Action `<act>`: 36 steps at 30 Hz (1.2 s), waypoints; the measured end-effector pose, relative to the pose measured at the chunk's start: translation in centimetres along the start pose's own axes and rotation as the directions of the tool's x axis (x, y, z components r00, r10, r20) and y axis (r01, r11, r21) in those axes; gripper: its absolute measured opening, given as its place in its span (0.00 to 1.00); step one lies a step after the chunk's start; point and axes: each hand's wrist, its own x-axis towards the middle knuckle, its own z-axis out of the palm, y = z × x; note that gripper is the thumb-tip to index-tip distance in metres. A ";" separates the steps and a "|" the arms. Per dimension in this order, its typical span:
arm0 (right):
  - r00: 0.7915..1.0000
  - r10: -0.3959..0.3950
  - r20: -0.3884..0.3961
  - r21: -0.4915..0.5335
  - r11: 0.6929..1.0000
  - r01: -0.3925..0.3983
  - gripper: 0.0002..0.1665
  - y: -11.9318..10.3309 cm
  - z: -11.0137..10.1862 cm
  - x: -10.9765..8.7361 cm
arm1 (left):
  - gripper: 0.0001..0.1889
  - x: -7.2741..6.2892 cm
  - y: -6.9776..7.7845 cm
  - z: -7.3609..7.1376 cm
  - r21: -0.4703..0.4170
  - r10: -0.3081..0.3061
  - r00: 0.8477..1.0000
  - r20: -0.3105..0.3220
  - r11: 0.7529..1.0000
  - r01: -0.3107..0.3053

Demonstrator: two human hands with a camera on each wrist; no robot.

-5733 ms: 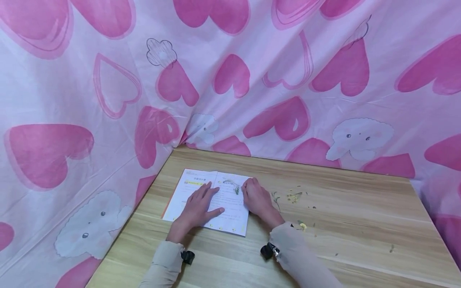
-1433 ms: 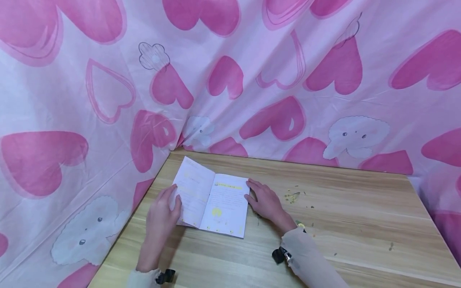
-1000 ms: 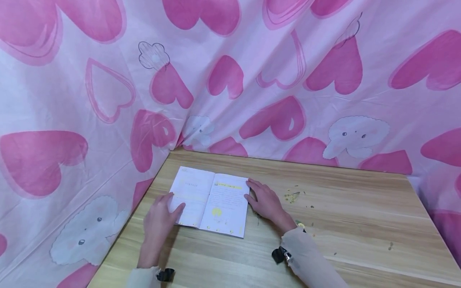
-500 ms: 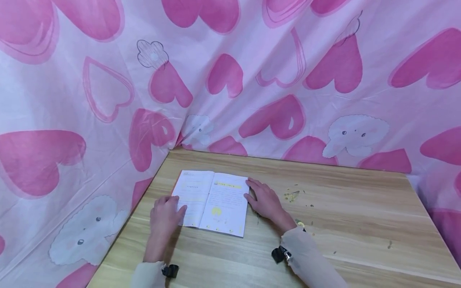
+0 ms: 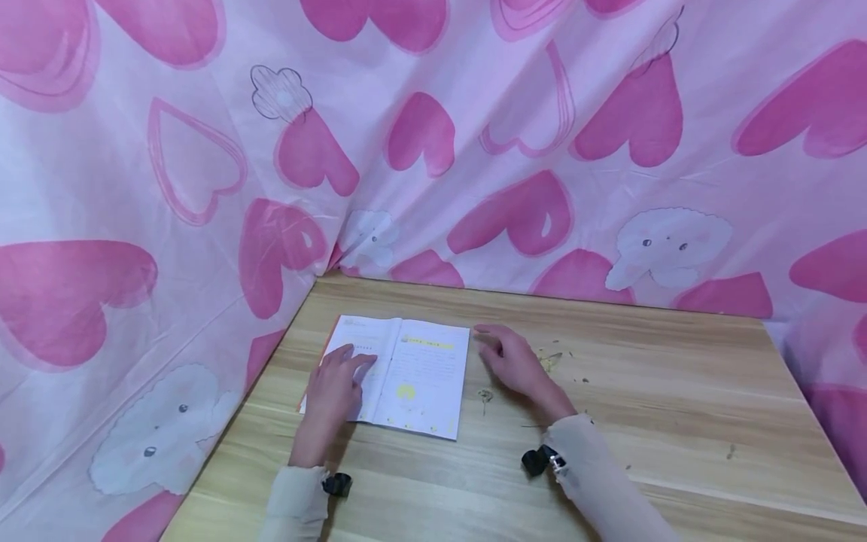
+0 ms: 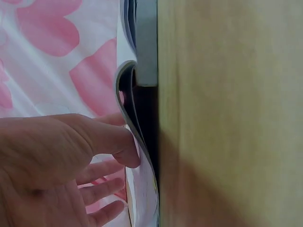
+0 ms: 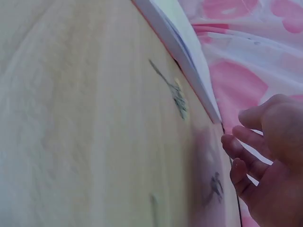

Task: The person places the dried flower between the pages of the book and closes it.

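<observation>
An open book (image 5: 427, 384) with printed pages and yellow marks lies on the table toward its left. My left hand (image 5: 332, 388) rests on the left page, its fingers relaxed; in the left wrist view the thumb touches the bowed pages (image 6: 142, 189). Just off the book's right edge, my right hand (image 5: 515, 361) hovers with loosely bent fingers and holds nothing. A small dried flower sprig (image 5: 485, 397) lies between the book and the right wrist. In the right wrist view, one sprig (image 7: 177, 97) lies beside the book and another dark sprig (image 7: 215, 188) is under the fingers.
More dried flower bits (image 5: 550, 361) lie behind the right hand, partly hidden by it. Small loose fragments (image 5: 731, 452) are scattered over the wooden table (image 5: 677, 384). A pink heart-patterned cloth (image 5: 508, 203) hangs along the table's left and back edges.
Pages have turned since the earliest frame, which showed a sprig on the right page. Lately my left hand moved inward from the left edge onto the page; my right hand let go of the right edge.
</observation>
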 end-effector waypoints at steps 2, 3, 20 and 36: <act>1.000 0.005 -0.018 0.019 1.000 -0.004 0.25 0.2 -0.6 -0.1 | 0.25 0.3 -0.1 0.3 -0.006 0.046 0.998 -0.032 0.999 -0.046; 1.000 0.001 -0.026 0.025 1.000 -0.001 0.24 0.3 -0.9 -0.2 | 0.24 0.4 -0.2 0.5 -0.013 0.066 0.997 -0.044 0.998 -0.067; 0.996 0.055 -0.068 -0.100 0.993 -0.062 0.15 4.7 -6.6 -3.3 | 0.24 0.9 0.2 1.6 -0.102 0.031 0.999 0.026 0.994 -0.028; 0.990 -0.129 0.059 -0.238 0.961 0.140 0.29 5.2 -5.4 -5.3 | 0.24 0.7 0.4 1.8 -0.142 -0.007 0.998 0.070 0.990 0.017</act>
